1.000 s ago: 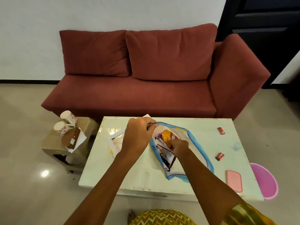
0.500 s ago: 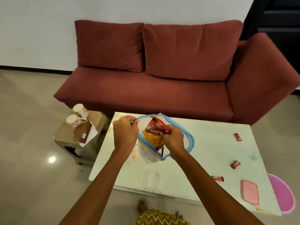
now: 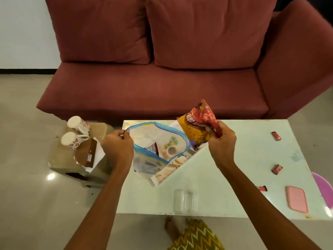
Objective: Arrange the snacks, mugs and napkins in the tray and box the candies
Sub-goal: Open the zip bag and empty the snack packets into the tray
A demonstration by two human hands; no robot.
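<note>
left hand (image 3: 118, 146) pinched closed on the blue rim of a clear zip bag (image 3: 158, 143), holding its mouth open over the tabletop (image 3: 234, 177) at abt 10 o'clock from the table's centre. right hand (image 3: 222, 141) closed round a red-and-orange snack packet (image 3: 200, 126), lifted clear of the bag, just beside its rim at 2 o'clock. inside the bag: another small packet (image 3: 153, 148) w/ dark print; rest too blurred to name. under and beside the bag, a flat printed tray (image 3: 171, 168) w/ cup and biscuit pics, tilted, partly hidden by the bag. three red candies on the tabletop at 3 o'clock side, well apart: far candy (image 3: 276, 136), middle candy (image 3: 277, 168), near candy (image 3: 262, 188). pink lidded box (image 3: 297, 199) near the 4 o'clock corner, just beside the near candy. a purple round thing (image 3: 323, 190) sticks out past the table's right edge. to the left at 9 o'clock, a low stool (image 3: 72, 166) carries two white mugs w/ red flower print, lying on their sides: far mug (image 3: 78, 123), near mug (image 3: 71, 140), touching. brown napkin pack (image 3: 86, 154) w/ white sheets under it sits just beside the near mug. red sofa (image 3: 162, 69) at 12 o'clock behind the table.
</note>
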